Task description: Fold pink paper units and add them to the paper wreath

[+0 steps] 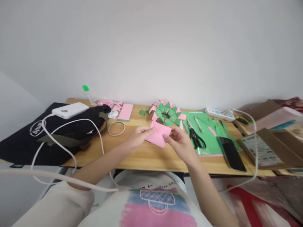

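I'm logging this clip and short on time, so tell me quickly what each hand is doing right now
Left hand: closed, holding one side of the pink paper.
Right hand: closed, holding the paper's other side.

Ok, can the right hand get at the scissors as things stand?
Probably yes: the scissors lie on the green paper beside the right hand, handles toward the person, with nothing visible on top. That hand is pinching the pink paper, though, so it would likely need to let go first.

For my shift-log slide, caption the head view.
Left hand and right hand hold a pink paper piece before a pink and green paper ring, scissors nearby.
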`<state>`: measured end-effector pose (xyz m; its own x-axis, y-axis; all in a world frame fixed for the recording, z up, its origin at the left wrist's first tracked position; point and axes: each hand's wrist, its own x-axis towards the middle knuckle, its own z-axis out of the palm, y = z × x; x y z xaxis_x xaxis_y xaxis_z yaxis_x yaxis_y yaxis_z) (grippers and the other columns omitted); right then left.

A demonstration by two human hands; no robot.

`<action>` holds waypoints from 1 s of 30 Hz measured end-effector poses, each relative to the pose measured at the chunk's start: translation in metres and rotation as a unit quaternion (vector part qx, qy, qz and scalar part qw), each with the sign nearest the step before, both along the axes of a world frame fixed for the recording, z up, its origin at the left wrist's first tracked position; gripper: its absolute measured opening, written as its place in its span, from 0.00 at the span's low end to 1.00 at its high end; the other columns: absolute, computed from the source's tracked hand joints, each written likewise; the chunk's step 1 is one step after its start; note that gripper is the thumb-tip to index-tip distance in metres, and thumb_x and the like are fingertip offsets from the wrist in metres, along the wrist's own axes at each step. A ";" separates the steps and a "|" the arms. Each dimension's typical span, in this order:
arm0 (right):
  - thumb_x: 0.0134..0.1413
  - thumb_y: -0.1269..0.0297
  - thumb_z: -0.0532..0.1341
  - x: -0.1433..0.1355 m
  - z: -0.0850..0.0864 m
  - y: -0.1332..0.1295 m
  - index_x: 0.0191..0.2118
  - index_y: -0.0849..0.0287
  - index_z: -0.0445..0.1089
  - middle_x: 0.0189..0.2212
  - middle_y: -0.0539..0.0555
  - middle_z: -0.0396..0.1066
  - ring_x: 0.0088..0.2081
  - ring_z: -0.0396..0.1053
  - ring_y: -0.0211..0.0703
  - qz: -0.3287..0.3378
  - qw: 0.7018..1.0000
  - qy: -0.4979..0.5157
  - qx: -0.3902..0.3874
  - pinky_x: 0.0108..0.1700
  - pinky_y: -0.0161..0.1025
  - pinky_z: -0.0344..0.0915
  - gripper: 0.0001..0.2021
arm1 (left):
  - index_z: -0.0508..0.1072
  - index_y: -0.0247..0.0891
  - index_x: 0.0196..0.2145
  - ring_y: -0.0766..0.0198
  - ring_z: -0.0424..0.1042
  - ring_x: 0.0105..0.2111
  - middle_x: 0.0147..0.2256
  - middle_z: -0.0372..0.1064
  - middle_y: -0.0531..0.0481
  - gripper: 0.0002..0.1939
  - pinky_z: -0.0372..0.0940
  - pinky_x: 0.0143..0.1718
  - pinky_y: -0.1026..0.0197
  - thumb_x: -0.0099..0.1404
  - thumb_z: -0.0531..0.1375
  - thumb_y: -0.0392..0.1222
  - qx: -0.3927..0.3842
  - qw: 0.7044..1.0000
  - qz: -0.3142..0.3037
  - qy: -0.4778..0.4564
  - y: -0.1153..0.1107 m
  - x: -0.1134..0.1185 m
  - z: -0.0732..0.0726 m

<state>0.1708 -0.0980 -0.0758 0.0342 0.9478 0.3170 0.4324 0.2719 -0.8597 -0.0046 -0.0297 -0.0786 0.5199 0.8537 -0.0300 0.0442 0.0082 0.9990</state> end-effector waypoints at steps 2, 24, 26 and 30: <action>0.61 0.55 0.55 0.001 -0.020 0.003 0.37 0.59 0.68 0.25 0.50 0.72 0.26 0.71 0.39 0.017 1.000 -0.003 -0.016 0.29 0.37 0.69 0.12 | 0.72 0.33 0.23 0.66 0.68 0.22 0.21 0.69 0.51 0.23 0.63 0.25 0.64 0.55 0.63 0.60 -0.030 0.999 -0.017 0.005 0.003 -0.003 -0.011; 0.61 0.72 0.57 0.008 -0.104 0.011 0.38 0.55 0.77 0.40 0.58 0.77 0.44 0.69 0.49 -0.026 0.942 -0.327 0.078 0.42 0.46 0.65 0.10 | 0.74 0.36 0.41 0.54 0.75 0.45 0.42 0.76 0.40 0.10 0.68 0.48 0.49 0.68 0.53 0.35 0.233 0.924 -0.072 0.294 0.014 -0.021 -0.062; 0.62 0.71 0.58 0.011 -0.103 0.011 0.40 0.55 0.77 0.40 0.58 0.77 0.43 0.70 0.49 -0.022 0.942 -0.327 0.069 0.42 0.46 0.66 0.10 | 0.75 0.35 0.41 0.52 0.70 0.52 0.49 0.74 0.39 0.11 0.63 0.55 0.48 0.69 0.53 0.35 0.303 0.892 -0.130 0.308 0.016 -0.023 -0.062; 0.62 0.69 0.58 0.012 -0.101 0.011 0.42 0.54 0.76 0.42 0.57 0.77 0.45 0.72 0.48 -0.015 0.949 -0.312 0.049 0.45 0.46 0.67 0.10 | 0.72 0.32 0.51 0.53 0.66 0.58 0.55 0.70 0.37 0.15 0.58 0.60 0.50 0.70 0.53 0.35 0.403 0.828 -0.213 0.327 0.023 -0.031 -0.074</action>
<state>0.1832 -0.0869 -0.1764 -0.1626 0.9147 0.3701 0.8573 0.3166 -0.4060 -0.0356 -0.0065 -0.1531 0.8769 0.4761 0.0660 0.4043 -0.8048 0.4346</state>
